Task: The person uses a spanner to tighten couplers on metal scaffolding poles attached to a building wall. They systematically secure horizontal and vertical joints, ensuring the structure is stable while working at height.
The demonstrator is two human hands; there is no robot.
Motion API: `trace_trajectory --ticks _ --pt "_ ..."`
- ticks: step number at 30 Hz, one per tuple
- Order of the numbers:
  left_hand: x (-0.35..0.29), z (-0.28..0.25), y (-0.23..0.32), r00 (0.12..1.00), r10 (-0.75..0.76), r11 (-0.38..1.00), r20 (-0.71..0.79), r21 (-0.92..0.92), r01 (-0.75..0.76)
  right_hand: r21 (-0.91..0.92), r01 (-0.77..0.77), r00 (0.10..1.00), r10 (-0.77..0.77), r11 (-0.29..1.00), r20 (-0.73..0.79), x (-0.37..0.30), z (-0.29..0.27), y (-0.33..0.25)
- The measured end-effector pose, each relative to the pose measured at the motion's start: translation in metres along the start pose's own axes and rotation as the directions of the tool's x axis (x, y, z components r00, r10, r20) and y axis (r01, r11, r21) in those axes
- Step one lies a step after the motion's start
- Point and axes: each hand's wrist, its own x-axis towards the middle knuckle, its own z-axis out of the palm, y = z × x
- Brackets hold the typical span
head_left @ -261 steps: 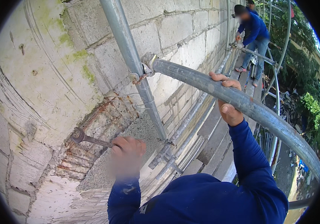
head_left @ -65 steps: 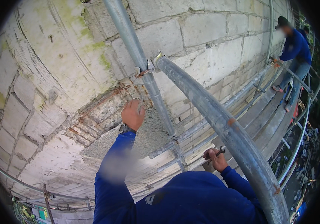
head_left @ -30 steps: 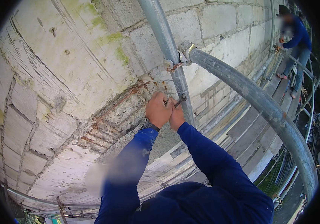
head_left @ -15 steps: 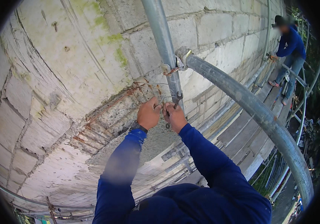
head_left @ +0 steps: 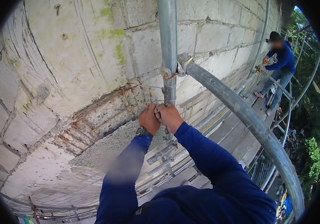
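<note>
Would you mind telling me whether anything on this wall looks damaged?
Yes: left of the upright pole, the wall has a rough, hollowed patch with rust-brown strips showing, unlike the flatter, paler area above it.

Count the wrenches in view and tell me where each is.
1: the wrench is in the right hand, its ends showing above and below the fist. Others may be hidden.

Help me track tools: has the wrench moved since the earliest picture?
Yes. Judged against the upright pole, the wrench has moved right: from over the rusty recess left of the pole to the pole's left edge, now in the right hand.
</note>
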Motion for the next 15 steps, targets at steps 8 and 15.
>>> trace_trajectory --ticks 8,15 --pt "0.001 0.036 -0.022 0.988 0.004 0.973 -0.151 -0.228 -0.039 0.208 -0.082 0.995 0.090 0.975 -0.031 -0.008 0.024 -0.015" --pt "-0.002 -0.023 -0.012 0.973 0.100 0.992 0.208 0.050 -0.113 -0.093 0.081 0.994 -0.087 0.992 -0.063 -0.010 -0.013 0.018"
